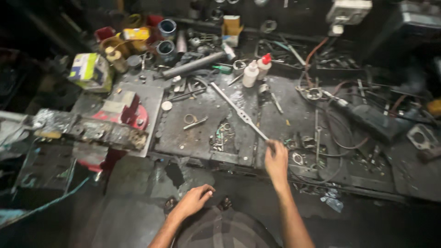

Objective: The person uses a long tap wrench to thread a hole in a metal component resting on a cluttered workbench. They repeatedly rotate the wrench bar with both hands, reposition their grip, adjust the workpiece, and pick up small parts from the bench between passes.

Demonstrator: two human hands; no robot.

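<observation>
The right hand (276,161) pinches the near end of a long flat metal bar (239,110) lying across the workbench (202,138) front edge, the left hand (195,200) loosely curled on the knee, so swinging it could topple the white bottles (255,71).

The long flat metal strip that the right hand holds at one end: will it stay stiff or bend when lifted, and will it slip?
The strip looks like thin flat metal, so probably stiff with slight flex. The right hand grips only its near end, so the far end may sag or swing. The bench looks oily, so it may be slippery.
</observation>
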